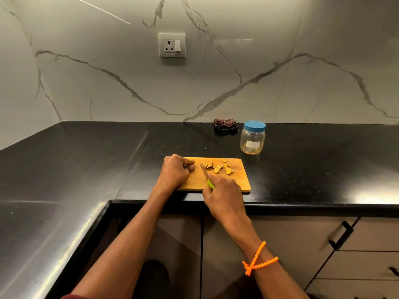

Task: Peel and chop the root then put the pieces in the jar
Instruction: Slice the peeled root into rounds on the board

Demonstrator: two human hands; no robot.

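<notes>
Orange beaded bracelet (pixel 259 258) is being worn on the right forearm, closest to the camera, with both bare arms being stretched out over the counter edge. Further up, the right hand (pixel 224 196) is being wrapped around the green handle of a small knife (pixel 206 175), so that's a proper grasp, and the blade is being pointed away toward the root, tip just beside it. Whether the blade is actually touching the board can't be told from here.

Left hand (pixel 176 170) is being rested on the left end of the wooden cutting board (pixel 241 182), fingers curled in. It looks clenched, but whether something small is being pinched in there can't be made out, tbh.

Unsliced chunk of root (pixel 208 164) is being left lying near the middle of the board, just right of the knife tip, and the yellow cut pieces (pixel 224 168) are being kept scattered right beside it, toward the board's right half.

Clear plastic jar (pixel 252 138) is being kept upright on the black countertop (pixel 86 160), behind the board's right corner, with its blue lid on. Next to it, by the marble wall, a dark folded cloth (pixel 225 125) is being left. Higher up, a wall socket (pixel 171 45) is being shown.
</notes>
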